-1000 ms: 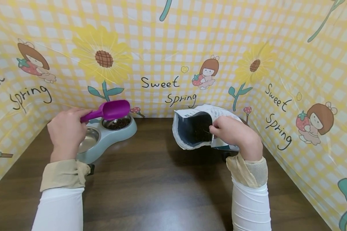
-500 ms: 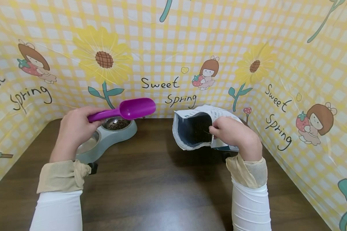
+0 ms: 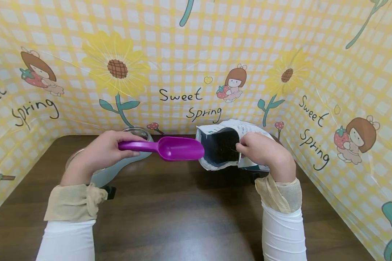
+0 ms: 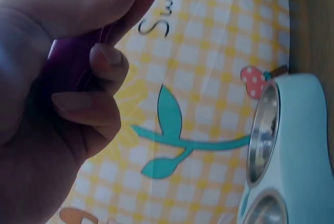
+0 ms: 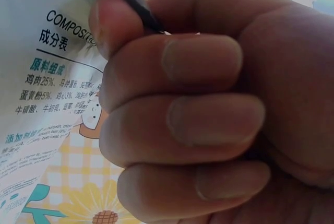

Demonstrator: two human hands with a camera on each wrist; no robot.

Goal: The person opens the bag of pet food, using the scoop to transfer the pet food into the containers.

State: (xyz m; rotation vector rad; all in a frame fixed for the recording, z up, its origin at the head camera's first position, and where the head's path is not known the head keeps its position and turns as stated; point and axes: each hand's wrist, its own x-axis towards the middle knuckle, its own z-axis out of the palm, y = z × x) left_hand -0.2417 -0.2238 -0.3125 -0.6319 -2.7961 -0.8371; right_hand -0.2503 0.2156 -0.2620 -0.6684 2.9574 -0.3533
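My left hand [image 3: 101, 154] grips the handle of a purple scoop [image 3: 180, 148], whose bowl looks empty and whose tip overlaps the left edge of the bag's mouth in the head view. The white food bag [image 3: 253, 127] lies tilted with its mouth facing left, dark contents [image 3: 228, 146] inside. My right hand [image 3: 266, 152] pinches the bag's rim; in the right wrist view the fingers [image 5: 182, 114] are curled at the printed bag [image 5: 47, 78]. Behind my left hand stands a light blue double-bowl feeder [image 3: 114, 172], partly hidden; its steel bowls show in the left wrist view.
A brown wooden table [image 3: 176, 214] lies beneath everything. Yellow checked cloth [image 3: 183, 54] with printed flowers and figures rises at the back and both sides. A small black object [image 3: 110, 192] sits beside my left sleeve, by the feeder.
My left hand and the scoop have moved right and lower, from over the feeder's far bowl to the bag's mouth. My right hand and the bag have barely moved.
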